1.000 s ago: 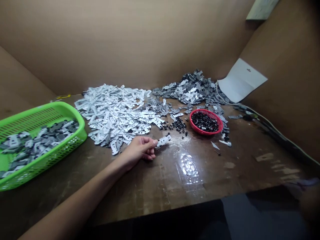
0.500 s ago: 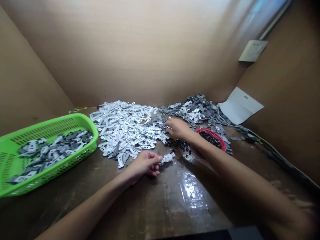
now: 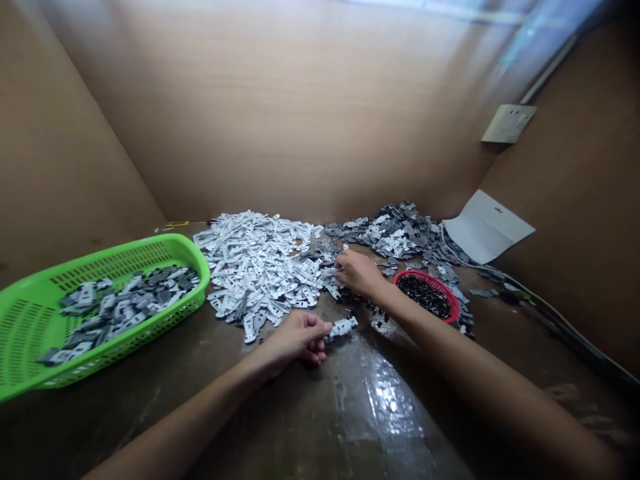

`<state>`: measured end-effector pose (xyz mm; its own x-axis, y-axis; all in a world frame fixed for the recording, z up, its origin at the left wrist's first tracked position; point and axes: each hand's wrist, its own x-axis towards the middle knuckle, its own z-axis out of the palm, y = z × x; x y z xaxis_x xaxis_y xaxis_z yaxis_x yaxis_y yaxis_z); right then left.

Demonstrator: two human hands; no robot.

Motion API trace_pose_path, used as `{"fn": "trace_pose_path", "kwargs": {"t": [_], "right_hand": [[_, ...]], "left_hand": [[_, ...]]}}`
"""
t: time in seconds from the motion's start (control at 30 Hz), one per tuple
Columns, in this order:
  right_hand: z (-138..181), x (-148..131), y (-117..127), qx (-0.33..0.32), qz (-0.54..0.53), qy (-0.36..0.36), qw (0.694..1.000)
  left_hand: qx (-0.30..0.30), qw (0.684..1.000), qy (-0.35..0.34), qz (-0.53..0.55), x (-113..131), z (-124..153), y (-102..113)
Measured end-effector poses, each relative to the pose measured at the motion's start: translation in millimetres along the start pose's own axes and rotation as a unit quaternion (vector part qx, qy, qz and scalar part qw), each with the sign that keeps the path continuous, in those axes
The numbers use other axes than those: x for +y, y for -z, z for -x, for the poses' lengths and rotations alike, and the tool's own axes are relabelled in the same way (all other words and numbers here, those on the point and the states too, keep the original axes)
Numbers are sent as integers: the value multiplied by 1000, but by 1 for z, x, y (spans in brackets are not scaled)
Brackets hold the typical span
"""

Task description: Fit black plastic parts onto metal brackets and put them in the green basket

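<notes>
Since half a second ago your left hand (image 3: pixel 299 337) has barely moved: it still rests on the worn brown wooden tabletop (image 3: pixel 310 427), thumb and forefinger pinching one end of a small silver stamped-metal bracket (image 3: pixel 343 327) that lies flat on the wood. Your right hand (image 3: pixel 356 273) has stayed out at the inner edge of the heaps, fingers curled down onto the loose parts; whether it grips one you cannot tell. The view has tipped down a little, so everything sits slightly lower.

At far left, your lime-green perforated plastic basket (image 3: pixel 30 320) holds a shallow layer of grey and silver assembled metal pieces (image 3: pixel 125 303). Next comes the broad heap of bright silver flat brackets (image 3: pixel 260 267), just above your left hand. Beyond your right hand lies the darker grey heap of metal plates (image 3: pixel 395 230). Just right of that wrist, the small round red plastic basket (image 3: pixel 453 303) is filled with tiny black parts (image 3: pixel 425 297), some spilled beside it.
</notes>
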<state>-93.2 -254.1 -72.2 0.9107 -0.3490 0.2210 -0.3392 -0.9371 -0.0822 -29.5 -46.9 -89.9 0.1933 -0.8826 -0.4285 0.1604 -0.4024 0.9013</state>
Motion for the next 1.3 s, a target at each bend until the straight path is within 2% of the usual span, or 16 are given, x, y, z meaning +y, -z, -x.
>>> {"fn": "trace_pose_path", "kwargs": {"t": [0.1,0.3,0.4,0.67,0.73,0.83,0.9,1.03,1.3], "right_hand": [[16,7,5,2,-24,-32,999],[49,8,10,29,-112,-14,993],[64,5,15,55,-153,-42,986],[90,0,36,163,-309,-62,935],[91,-2,36,160,-352,-87,918],[92,-5,32,123,-412,-102,897],[92,-8,31,111,-430,-94,891],[92,-13,32,127,-441,-91,884],[91,-16,31,29,-612,-180,769]], "left_hand": [[0,1000,-4,1,0,0,0],[4,1000,2,6,1,0,-2],[2,1000,3,3,0,-1,-1],[8,1000,9,10,-2,-3,0],[11,1000,12,10,-1,-4,0],[14,1000,17,11,0,-4,0],[14,1000,17,12,0,-5,0],[13,1000,14,11,1,-4,-1],[15,1000,14,13,2,-1,-1]]}}
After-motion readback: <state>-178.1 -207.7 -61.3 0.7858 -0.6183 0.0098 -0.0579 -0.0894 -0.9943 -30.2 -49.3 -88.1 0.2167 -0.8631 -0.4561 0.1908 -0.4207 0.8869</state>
